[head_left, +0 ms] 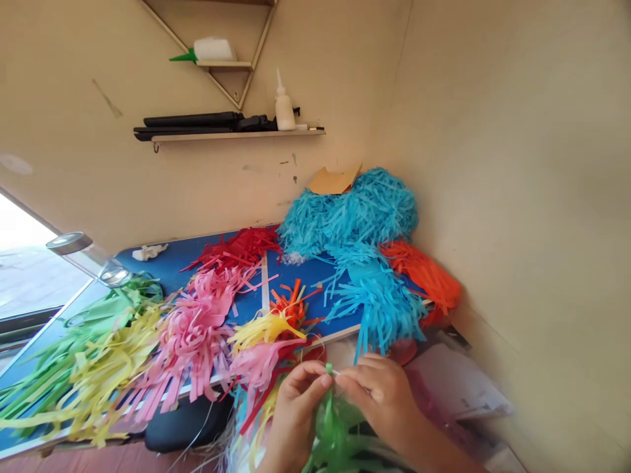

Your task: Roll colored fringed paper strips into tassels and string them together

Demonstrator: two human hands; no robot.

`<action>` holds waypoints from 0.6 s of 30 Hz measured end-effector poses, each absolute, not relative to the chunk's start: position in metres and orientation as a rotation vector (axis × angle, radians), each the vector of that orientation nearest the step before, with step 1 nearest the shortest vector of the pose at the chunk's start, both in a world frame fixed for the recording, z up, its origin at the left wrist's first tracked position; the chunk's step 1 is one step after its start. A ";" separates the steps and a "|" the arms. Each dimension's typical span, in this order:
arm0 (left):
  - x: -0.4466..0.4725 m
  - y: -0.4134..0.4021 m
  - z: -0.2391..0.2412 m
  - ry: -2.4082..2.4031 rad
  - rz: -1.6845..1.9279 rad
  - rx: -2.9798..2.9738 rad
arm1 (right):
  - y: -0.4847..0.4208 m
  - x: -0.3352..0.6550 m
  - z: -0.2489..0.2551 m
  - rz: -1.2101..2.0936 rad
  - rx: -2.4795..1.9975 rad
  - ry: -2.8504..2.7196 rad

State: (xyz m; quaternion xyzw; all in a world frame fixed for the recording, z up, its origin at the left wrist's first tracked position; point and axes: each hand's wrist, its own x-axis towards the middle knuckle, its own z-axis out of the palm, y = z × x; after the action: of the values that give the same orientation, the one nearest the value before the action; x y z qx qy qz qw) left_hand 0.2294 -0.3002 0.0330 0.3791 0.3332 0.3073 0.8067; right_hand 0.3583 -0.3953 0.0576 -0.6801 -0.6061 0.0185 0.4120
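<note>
My left hand is closed in a pinch on the narrow looped top of a green paper tassel, whose fringe hangs down between my hands. My right hand is closed beside it, fingertips pinching a thin white string at the tassel's top. Just beyond my hands, a yellow tassel and a pink tassel hang at the table edge, close to an orange tassel. Part of the green fringe is blurred.
On the blue table lie green, yellow, pink, red and blue fringes, with a large blue heap behind. A glass jar stands left. Wall shelves hold bottles.
</note>
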 end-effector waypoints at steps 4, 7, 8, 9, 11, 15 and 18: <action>0.228 -0.303 0.036 0.748 0.756 1.172 | -0.395 0.361 0.060 0.321 -1.834 -1.537; 0.226 -0.306 0.036 0.799 0.823 1.435 | -0.394 0.360 0.058 0.452 -1.820 -1.587; 0.226 -0.308 0.035 0.824 0.838 1.537 | -0.392 0.359 0.056 0.427 -1.813 -1.600; 0.225 -0.309 0.033 0.852 0.861 1.635 | -0.391 0.358 0.052 0.370 -1.816 -1.615; 0.225 -0.313 0.028 0.912 0.927 1.791 | -0.388 0.357 0.045 0.190 -1.840 -1.671; 0.227 -0.317 0.025 0.952 0.951 1.809 | -0.384 0.361 0.042 0.011 -1.727 -1.671; 0.228 -0.312 0.035 0.793 0.772 1.663 | -0.386 0.379 0.066 0.313 -1.421 -1.306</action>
State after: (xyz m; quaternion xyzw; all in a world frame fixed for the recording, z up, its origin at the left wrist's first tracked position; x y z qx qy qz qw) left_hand 0.2276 -0.3118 0.0346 0.7001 0.3338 0.3248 0.5412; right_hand 0.3787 -0.3858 0.0659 -0.6025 -0.5539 0.1328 0.5590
